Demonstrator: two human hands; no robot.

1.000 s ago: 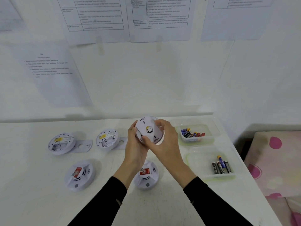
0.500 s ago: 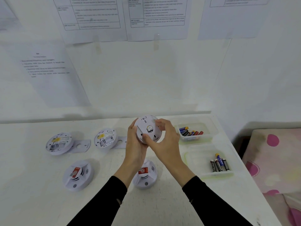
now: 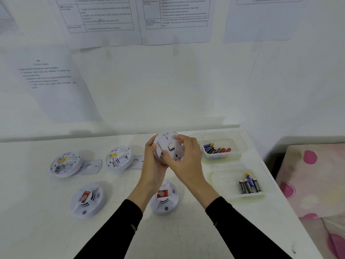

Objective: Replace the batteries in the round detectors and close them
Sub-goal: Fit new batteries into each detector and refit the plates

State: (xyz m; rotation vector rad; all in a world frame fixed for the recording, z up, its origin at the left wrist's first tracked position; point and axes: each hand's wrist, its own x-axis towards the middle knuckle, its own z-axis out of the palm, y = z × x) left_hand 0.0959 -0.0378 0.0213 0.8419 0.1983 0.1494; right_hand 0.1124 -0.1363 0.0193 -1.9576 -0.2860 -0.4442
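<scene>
White detector (image 3: 166,143) between left hand (image 3: 154,166), right hand (image 3: 189,159)

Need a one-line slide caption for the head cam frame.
Left hand and right hand hold a round detector over the table, two battery tubs at right.

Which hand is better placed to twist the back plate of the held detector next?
Likely the right hand: its fingers spread over the back plate of the held detector, while the left hand cups the body from behind.
</scene>
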